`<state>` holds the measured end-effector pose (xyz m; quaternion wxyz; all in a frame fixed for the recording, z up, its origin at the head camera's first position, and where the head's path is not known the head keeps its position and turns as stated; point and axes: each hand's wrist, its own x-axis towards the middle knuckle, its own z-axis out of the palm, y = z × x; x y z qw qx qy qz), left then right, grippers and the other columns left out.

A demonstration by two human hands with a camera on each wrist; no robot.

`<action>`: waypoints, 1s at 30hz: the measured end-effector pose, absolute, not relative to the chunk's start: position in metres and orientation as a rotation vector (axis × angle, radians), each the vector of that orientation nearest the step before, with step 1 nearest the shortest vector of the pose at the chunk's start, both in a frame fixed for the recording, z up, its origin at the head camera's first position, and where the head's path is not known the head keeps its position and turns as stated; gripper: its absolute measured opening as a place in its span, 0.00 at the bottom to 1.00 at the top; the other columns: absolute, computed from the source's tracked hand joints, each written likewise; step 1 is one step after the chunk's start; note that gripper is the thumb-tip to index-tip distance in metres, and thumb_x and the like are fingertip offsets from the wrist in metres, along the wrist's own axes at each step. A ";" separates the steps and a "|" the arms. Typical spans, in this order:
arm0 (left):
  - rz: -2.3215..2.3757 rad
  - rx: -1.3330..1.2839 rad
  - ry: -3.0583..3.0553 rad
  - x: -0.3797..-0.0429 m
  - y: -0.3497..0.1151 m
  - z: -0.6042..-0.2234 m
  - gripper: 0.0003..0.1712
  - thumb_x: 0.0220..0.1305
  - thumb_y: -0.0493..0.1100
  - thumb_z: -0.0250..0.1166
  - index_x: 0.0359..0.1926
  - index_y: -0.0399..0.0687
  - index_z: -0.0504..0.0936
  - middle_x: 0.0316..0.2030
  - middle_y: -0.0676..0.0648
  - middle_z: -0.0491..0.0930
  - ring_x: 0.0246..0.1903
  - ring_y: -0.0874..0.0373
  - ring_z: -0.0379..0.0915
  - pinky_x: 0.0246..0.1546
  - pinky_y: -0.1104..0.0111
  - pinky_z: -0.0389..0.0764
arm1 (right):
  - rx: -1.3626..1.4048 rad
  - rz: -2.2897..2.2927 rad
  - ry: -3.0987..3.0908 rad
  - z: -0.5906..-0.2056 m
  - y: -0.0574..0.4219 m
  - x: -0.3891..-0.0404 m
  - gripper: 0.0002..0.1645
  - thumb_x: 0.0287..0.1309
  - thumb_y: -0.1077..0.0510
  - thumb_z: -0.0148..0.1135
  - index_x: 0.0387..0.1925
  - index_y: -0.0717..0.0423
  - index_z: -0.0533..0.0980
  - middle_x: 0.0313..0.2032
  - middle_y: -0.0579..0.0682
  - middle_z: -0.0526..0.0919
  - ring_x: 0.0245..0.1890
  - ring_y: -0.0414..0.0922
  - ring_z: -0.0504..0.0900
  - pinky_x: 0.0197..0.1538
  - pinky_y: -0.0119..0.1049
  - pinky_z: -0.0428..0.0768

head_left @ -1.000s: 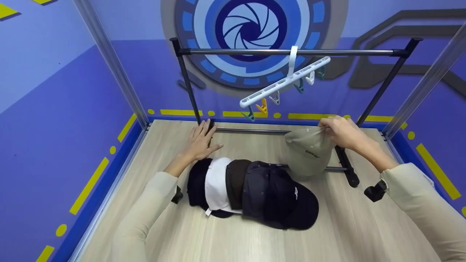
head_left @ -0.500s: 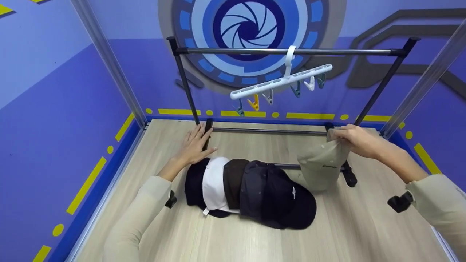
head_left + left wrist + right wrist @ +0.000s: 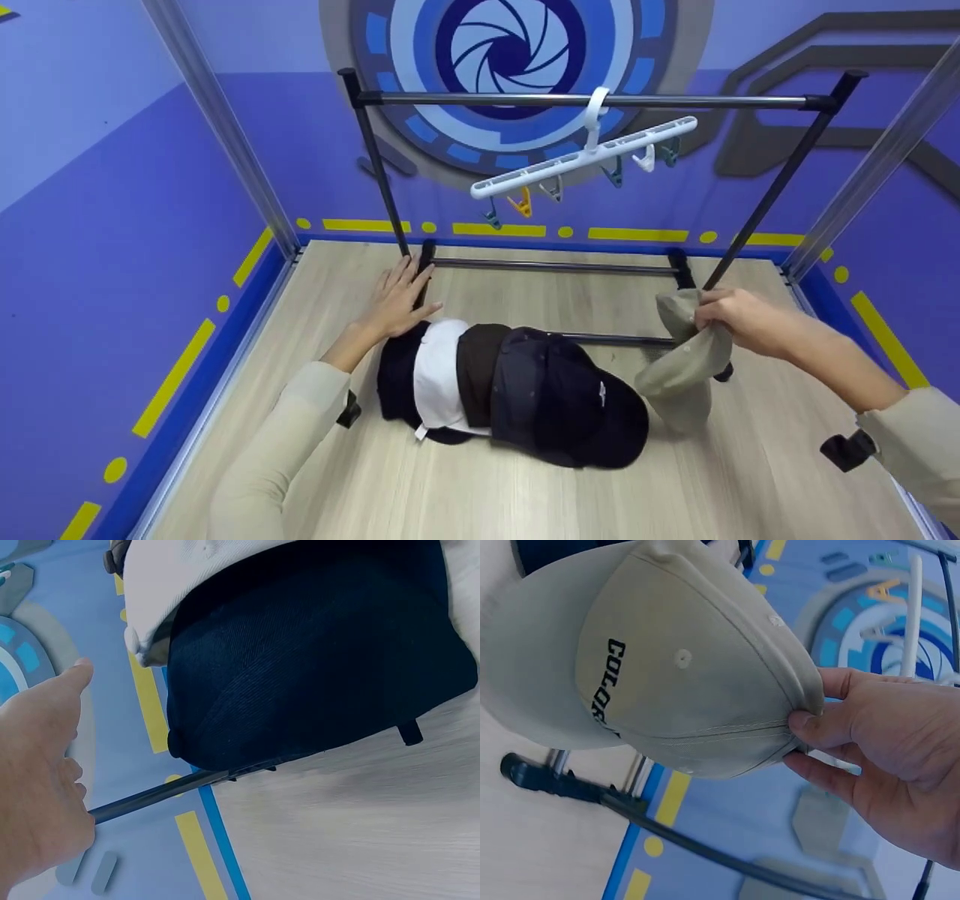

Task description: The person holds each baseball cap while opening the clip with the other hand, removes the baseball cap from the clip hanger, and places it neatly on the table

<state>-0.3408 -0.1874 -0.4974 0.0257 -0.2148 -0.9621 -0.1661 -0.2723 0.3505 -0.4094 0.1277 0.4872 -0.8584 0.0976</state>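
A khaki baseball cap (image 3: pixel 686 367) hangs from my right hand (image 3: pixel 742 319), pinched between thumb and fingers at its back edge; in the right wrist view its crown (image 3: pixel 697 675) shows dark lettering. Left of it lies a row of nested caps: a navy cap (image 3: pixel 577 409) at the right end, then a dark grey cap (image 3: pixel 517 390), a brown cap (image 3: pixel 478 367), a white cap (image 3: pixel 439 379) and a dark cap (image 3: pixel 397 375) at the left end. My left hand (image 3: pixel 397 300) rests with spread fingers by the rack's left foot, just behind the dark cap.
A black metal rack (image 3: pixel 480 99) stands at the back. From its top bar hangs a white hanger (image 3: pixel 585 159) with several small clips, including a yellow clip (image 3: pixel 520 202). The rack's lower bar (image 3: pixel 615 340) runs behind the caps. Blue walls enclose the wooden table (image 3: pixel 525 502).
My right hand has moved toward me and slightly right with the khaki cap, which has come down and turned beside the row. The hanger has swung a little. My left hand stays in place.
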 end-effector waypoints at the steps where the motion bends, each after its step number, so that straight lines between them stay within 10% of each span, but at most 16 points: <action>1: -0.509 -0.664 -2.971 -0.341 -0.188 -0.497 0.43 0.74 0.57 0.59 0.79 0.42 0.56 0.79 0.30 0.46 0.79 0.32 0.39 0.76 0.35 0.43 | 1.439 0.290 -2.488 -0.413 0.347 -0.272 0.27 0.33 0.86 0.67 0.21 0.51 0.77 0.26 0.44 0.78 0.27 0.42 0.75 0.26 0.33 0.76; 30: -0.518 -0.648 -2.961 -0.329 -0.196 -0.505 0.40 0.75 0.54 0.58 0.78 0.42 0.59 0.79 0.30 0.48 0.79 0.32 0.41 0.75 0.34 0.42 | 1.617 0.196 -2.623 -0.466 0.235 -0.269 0.20 0.47 0.80 0.66 0.23 0.50 0.83 0.30 0.44 0.78 0.35 0.42 0.76 0.33 0.31 0.79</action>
